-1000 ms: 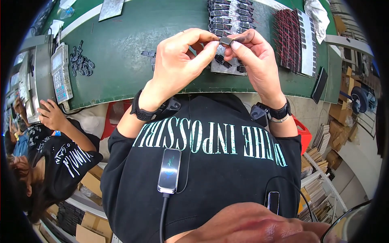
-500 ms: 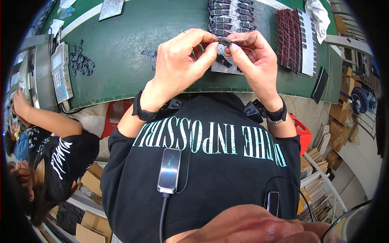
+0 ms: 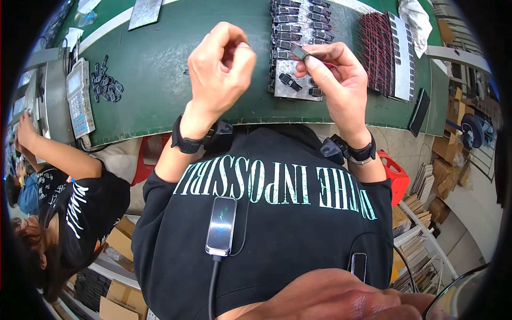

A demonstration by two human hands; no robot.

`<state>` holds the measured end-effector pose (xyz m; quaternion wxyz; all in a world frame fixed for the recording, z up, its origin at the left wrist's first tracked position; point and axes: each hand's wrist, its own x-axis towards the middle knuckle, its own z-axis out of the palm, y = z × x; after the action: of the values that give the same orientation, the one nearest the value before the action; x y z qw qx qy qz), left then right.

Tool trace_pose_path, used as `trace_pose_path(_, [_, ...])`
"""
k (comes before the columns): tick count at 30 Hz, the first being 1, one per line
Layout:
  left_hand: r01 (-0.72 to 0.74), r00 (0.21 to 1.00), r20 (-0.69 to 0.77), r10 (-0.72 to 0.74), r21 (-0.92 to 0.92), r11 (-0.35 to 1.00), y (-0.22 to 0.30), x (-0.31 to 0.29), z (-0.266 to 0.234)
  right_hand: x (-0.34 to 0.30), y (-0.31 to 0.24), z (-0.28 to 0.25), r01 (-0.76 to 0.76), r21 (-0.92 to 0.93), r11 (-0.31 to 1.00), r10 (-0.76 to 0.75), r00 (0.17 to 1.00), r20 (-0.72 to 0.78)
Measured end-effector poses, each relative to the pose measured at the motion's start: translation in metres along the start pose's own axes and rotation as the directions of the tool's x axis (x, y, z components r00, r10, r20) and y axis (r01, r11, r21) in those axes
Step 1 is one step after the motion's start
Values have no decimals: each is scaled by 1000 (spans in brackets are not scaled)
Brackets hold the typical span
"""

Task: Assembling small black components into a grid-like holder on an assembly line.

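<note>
My right hand (image 3: 338, 74) pinches a small dark rectangular speaker-like part (image 3: 300, 52) between thumb and fingers, with a thin red wire running beside it. To the left, my left hand (image 3: 220, 69) hovers over the green table, its fingers curled in. Whatever those fingers may hold is hidden. Below the right hand's fingertips is a metal plate (image 3: 285, 93) carrying rows of similar black parts (image 3: 288, 37). One loose black part (image 3: 290, 81) lies at an angle on the plate's near end.
A pile of black parts (image 3: 108, 82) lies at left beside a keypad device (image 3: 80, 98). Right of the plate stands a panel with many red wires (image 3: 376, 53). A dark flat phone-like object (image 3: 420, 112) rests near the table edge. Another person's arm (image 3: 61, 152) is at far left.
My left hand has let go of the small part and moved left, its fingers curling in. My right hand keeps hold of the part, its near end now uncovered.
</note>
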<state>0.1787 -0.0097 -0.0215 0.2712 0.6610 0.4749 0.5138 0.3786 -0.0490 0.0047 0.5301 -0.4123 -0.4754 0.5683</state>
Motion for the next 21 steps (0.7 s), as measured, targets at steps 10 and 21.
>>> trace_pose_path(10, [651, 700, 567, -433, -259, 714, 28, 0, -2, 11, 5, -12, 683, -683, 261, -573, 679, 460])
trace_pose_path(21, [182, 963, 235, -131, -210, 961, 16, -11, 23, 0, 5, -2, -66, 6, 998, 66, 998, -5])
